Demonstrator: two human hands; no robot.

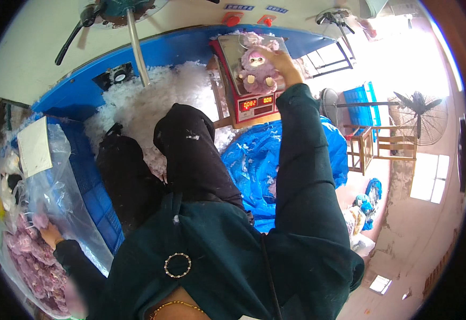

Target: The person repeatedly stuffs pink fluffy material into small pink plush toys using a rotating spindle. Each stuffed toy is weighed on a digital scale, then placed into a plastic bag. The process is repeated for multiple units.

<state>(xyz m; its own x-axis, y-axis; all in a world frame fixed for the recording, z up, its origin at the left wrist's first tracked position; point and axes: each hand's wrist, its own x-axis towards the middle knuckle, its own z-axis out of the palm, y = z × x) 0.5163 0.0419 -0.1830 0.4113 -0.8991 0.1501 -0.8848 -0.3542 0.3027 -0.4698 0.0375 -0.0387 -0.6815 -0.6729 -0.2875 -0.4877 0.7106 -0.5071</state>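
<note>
A mauve plush toy [258, 66] with long ears, a pale face and pale feet sits on the steel plate of a red weighing scale [254, 109] with lit red digits. My right hand [282, 62] reaches in from the right and grips the toy beside its head, some fingers hidden by fur. Far to the left, my left hand [51, 234] is at a clear plastic bag [65, 176] heaped with limp mauve plush pieces [33, 261]. Its fingers close on one small mauve plush piece [40, 221]; the fingertips are partly hidden.
White stuffing [137, 98] is piled beyond my knees, below a metal tube [138, 53] on a machine. A blue plastic sack [254, 165] stands right of my legs. A blue crate [97, 208] is under the bag. Farther right are a fan [418, 118] and wooden chair [365, 146].
</note>
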